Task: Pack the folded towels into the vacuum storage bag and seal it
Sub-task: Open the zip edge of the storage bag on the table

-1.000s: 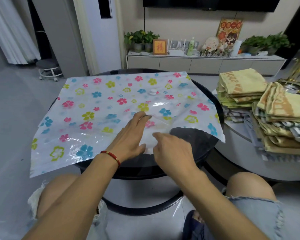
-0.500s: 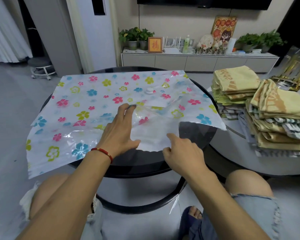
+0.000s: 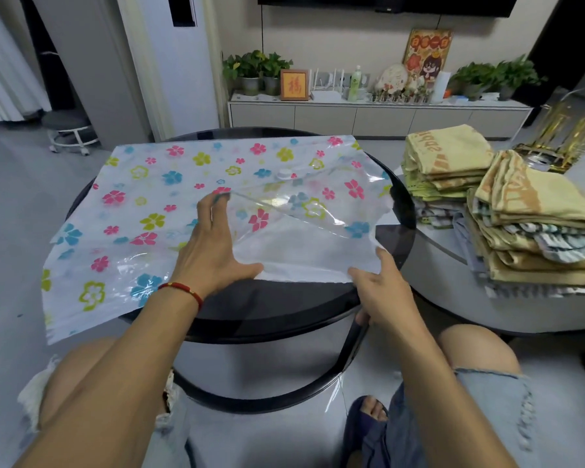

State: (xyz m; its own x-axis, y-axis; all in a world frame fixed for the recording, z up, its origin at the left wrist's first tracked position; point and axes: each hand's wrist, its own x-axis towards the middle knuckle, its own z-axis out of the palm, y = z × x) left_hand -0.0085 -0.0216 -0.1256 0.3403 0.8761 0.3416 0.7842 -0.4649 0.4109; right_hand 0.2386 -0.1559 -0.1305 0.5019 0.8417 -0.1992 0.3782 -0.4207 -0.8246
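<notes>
the left hand [image 3: 213, 251] lay spread and flat inside the mouth of the flowered vacuum storage bag [image 3: 142, 211], holding nothing, while the right hand [image 3: 382, 295] pinched the clear top layer's edge and lifted it. this looked like the opening step; next, fetching towels. the bag lay on the round black table [image 3: 267, 309]. two towel stacks [image 3: 507, 211] waited on the grey table [image 3: 453, 298] to the right, well apart, nothing blocking.

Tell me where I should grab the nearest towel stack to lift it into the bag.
Judging by its pose, grip the stack low on both short sides, hands coming from left and right. The folded layers splay and lean, so squeezing the bottom towels together should keep them from sliding apart.
</notes>
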